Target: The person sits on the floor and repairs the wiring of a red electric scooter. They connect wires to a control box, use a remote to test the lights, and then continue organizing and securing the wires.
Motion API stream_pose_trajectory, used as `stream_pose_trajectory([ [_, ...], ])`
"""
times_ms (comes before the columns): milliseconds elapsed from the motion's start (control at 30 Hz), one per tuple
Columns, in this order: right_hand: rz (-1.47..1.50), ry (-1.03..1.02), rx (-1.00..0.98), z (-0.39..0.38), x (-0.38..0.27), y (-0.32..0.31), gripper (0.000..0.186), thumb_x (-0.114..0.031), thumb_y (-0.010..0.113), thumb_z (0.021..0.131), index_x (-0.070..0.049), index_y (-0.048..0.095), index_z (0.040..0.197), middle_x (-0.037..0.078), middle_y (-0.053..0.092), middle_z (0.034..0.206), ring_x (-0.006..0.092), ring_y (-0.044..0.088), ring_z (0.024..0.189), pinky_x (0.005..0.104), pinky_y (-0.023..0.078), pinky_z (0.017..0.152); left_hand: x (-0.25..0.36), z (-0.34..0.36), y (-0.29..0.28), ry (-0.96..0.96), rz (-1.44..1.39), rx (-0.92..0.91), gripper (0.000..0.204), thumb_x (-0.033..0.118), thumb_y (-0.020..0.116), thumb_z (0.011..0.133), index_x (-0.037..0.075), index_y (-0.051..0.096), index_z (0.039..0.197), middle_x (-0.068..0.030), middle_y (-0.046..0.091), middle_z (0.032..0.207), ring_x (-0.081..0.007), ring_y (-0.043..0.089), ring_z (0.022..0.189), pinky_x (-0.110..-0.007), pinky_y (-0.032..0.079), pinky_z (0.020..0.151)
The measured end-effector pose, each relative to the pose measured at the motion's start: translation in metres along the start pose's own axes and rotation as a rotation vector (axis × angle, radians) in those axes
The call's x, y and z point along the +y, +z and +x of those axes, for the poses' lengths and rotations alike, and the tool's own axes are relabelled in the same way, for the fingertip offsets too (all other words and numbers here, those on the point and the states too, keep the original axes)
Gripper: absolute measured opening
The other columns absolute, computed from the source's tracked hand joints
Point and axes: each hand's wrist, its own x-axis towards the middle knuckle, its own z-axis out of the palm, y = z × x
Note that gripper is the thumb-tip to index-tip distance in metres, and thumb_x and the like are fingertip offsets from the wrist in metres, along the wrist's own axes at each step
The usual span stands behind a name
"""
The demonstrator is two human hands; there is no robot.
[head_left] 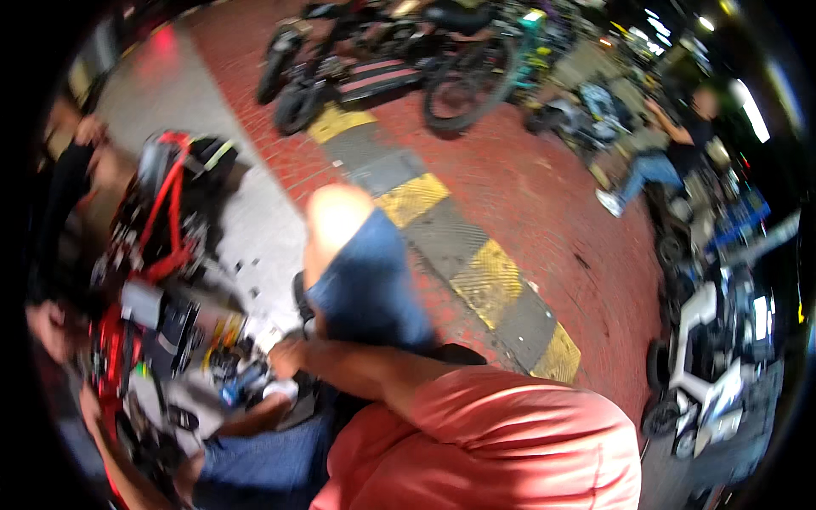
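Observation:
My right hand (286,358) reaches across to the left, low over small parts and tools (242,365) on the pale ground; its fingers are smeared by motion. At the lower left, my left hand (90,406) is beside the red frame (109,353) of a small vehicle; whether it grips it is unclear. Next to that frame lie a grey box-like part (142,303) and a dark case (177,338). Beyond them stands another red-framed vehicle (170,208) with dark parts. My bent legs in blue denim flank the parts.
At the left edge is a person in black sleeves (64,187). A yellow and black speed bump (425,200) crosses the red paving. Parked scooters (374,76) and a bicycle (463,93) stand beyond. To the right are a seated person (671,153) and a white vehicle (701,348).

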Motion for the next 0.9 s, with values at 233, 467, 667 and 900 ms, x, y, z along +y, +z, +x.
stream_pose_trajectory([
  [233, -0.234, 0.035, -0.243, -0.021, 0.039, -0.011, 0.048, -0.056, 0.061, 0.095, -0.016, 0.083, 0.109, 0.018, 0.079, 0.105, 0.0350, 0.076, 0.101, 0.0484, 0.058, 0.091, 0.180, -0.034, 0.087, -0.150, 0.691, 0.007, 0.060, 0.049, 0.031, 0.107, 0.016, 0.059, 0.149, -0.0281, 0.063, 0.144, -0.0452, 0.058, 0.137, -0.052, 0.044, 0.114],
  [467, -0.097, -0.016, -0.204, 0.007, 0.036, -0.002, 0.046, -0.050, 0.057, 0.099, -0.014, 0.080, 0.118, 0.014, 0.076, 0.124, 0.0387, 0.070, 0.117, 0.0484, 0.053, 0.104, 0.191, -0.048, 0.059, -0.239, 0.564, 0.218, 0.041, 0.043, 0.048, 0.106, 0.015, 0.069, 0.127, -0.0278, 0.073, 0.117, -0.0448, 0.069, 0.114, -0.054, 0.053, 0.095],
  [667, 0.009, -0.092, -0.117, 0.016, 0.047, 0.009, 0.043, -0.048, 0.063, 0.098, -0.012, 0.080, 0.116, 0.015, 0.076, 0.123, 0.0377, 0.071, 0.116, 0.0467, 0.053, 0.102, 0.202, -0.063, 0.062, -0.404, 0.506, 0.221, 0.047, 0.052, 0.047, 0.104, 0.023, 0.068, 0.135, -0.0264, 0.072, 0.127, -0.0453, 0.067, 0.121, -0.054, 0.050, 0.104],
  [900, 0.441, 0.089, 0.208, 0.031, 0.054, -0.002, 0.028, -0.029, 0.067, 0.096, -0.005, 0.081, 0.097, 0.013, 0.077, 0.085, 0.0248, 0.074, 0.078, 0.0389, 0.057, 0.072, 0.240, -0.082, 0.060, -0.568, 0.411, 0.245, 0.064, 0.061, 0.046, 0.097, 0.013, 0.077, 0.126, -0.0195, 0.070, 0.139, -0.0361, 0.064, 0.133, -0.048, 0.047, 0.110],
])
